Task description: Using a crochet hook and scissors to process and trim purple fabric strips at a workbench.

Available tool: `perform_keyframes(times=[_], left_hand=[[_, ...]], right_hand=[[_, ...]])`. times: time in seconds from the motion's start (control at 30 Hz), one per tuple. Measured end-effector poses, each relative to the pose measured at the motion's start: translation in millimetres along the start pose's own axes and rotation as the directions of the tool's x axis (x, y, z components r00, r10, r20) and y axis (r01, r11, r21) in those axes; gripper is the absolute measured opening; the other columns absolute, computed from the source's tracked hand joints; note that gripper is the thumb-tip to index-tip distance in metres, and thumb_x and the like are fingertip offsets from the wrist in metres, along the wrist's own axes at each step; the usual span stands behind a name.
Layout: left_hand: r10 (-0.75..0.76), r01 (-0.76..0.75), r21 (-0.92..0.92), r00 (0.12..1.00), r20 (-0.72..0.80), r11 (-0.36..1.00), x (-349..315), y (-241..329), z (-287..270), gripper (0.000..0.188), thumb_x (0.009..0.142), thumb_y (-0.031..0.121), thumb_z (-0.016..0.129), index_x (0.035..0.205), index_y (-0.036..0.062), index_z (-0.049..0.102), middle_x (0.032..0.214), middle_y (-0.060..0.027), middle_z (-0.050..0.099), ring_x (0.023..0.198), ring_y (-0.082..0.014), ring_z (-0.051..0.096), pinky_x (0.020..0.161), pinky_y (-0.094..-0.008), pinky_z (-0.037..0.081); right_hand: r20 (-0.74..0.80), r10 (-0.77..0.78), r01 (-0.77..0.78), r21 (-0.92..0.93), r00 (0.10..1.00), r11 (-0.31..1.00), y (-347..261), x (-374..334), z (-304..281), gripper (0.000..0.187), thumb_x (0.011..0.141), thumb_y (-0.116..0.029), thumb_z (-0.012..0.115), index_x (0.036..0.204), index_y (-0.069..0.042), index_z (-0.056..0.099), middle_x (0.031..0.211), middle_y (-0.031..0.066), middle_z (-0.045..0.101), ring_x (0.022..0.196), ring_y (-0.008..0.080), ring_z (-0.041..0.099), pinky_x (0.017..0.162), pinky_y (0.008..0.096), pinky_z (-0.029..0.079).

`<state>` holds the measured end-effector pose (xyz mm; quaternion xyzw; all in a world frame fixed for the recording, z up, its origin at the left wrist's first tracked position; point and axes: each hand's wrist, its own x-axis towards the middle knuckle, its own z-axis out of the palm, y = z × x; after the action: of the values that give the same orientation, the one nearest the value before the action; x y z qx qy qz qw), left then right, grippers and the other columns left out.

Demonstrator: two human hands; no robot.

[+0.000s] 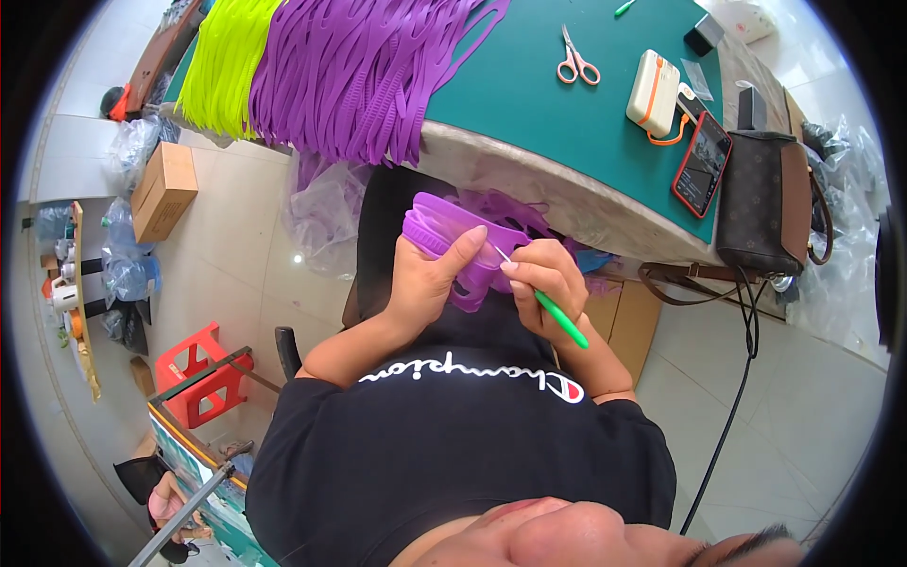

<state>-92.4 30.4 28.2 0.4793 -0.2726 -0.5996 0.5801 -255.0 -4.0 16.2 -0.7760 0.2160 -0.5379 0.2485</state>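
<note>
My left hand (423, 280) is closed around a purple rubbery strap piece (442, 215), its thumb pressed on top. The piece is ribbed at one end, with looped, slotted parts hanging below. In my right hand (552, 280) is a green-handled tool with a thin metal tip (564, 321), held like a pen. Its tip meets or nearly meets the purple piece beside my left thumb; I cannot tell whether it is a blade or a pick. More purple pieces (515, 210) lie just beyond my hands, partly hidden by them.
On the green table (529, 104) lie heaps of purple straps (345, 76) and lime straps (222, 66), scissors (575, 64), a power bank (653, 93) and a phone (703, 163). A brown handbag (763, 194) stands right, with a hanging cable (723, 435). Left are a red stool (200, 373) and cardboard box (165, 192).
</note>
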Motion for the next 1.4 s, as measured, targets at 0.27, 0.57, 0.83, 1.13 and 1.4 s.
perform_keyframes(times=[0.27,0.57,0.83,1.13,1.4], left_hand=[[0.041,-0.039,0.074,0.999,-0.020,0.996,-3,4,0,0.005,0.087,0.005,0.064,0.090,0.0011,0.062,0.077,-0.0057,0.066,0.068,-0.0104,0.063,0.063,-0.0233,0.050],[0.118,-0.113,0.136,0.993,-0.030,0.984,-4,6,3,0.006,0.087,0.006,0.065,0.087,-0.0001,0.065,0.077,-0.0055,0.068,0.068,-0.0093,0.064,0.061,-0.0230,0.050],[0.293,-0.244,0.378,0.953,-0.076,0.893,-5,7,2,0.009,0.086,0.007,0.066,0.083,-0.0014,0.065,0.072,-0.0032,0.067,0.065,-0.0079,0.062,0.059,-0.0231,0.049],[-0.104,0.108,-0.067,0.992,0.066,0.992,6,11,-11,0.013,0.086,0.011,0.067,0.094,0.0025,0.062,0.083,-0.0042,0.066,0.075,-0.0078,0.061,0.065,-0.0229,0.048],[-0.134,0.099,0.175,0.970,0.204,0.980,6,15,-17,0.024,0.081,0.007,0.071,0.099,0.0030,0.056,0.090,-0.0007,0.063,0.082,-0.0076,0.059,0.075,-0.0247,0.049]], right_hand=[[0.066,-0.102,0.107,-0.080,0.993,0.991,0,9,2,0.026,0.072,-0.001,0.071,0.095,-0.003,0.059,0.082,0.0089,0.059,0.067,0.0249,0.058,0.057,0.0338,0.049],[0.109,-0.060,0.080,-0.189,0.992,0.979,-4,12,4,0.027,0.069,0.000,0.071,0.092,-0.003,0.059,0.081,0.0082,0.057,0.068,0.0248,0.056,0.059,0.0346,0.047],[0.263,0.293,-0.281,-0.084,0.919,0.956,-11,17,-10,0.005,0.083,0.000,0.061,0.087,0.000,0.058,0.083,0.0116,0.058,0.070,0.0252,0.055,0.062,0.0330,0.043],[0.260,0.575,-0.632,0.312,0.775,0.710,6,20,3,0.019,0.088,-0.004,0.060,0.082,-0.006,0.042,0.088,0.0084,0.057,0.080,0.0124,0.050,0.073,0.0246,0.042],[0.344,0.653,-0.679,0.636,0.675,0.367,11,18,6,0.026,0.084,-0.001,0.063,0.080,-0.010,0.039,0.083,0.0040,0.053,0.076,0.0085,0.043,0.067,0.0223,0.036]])
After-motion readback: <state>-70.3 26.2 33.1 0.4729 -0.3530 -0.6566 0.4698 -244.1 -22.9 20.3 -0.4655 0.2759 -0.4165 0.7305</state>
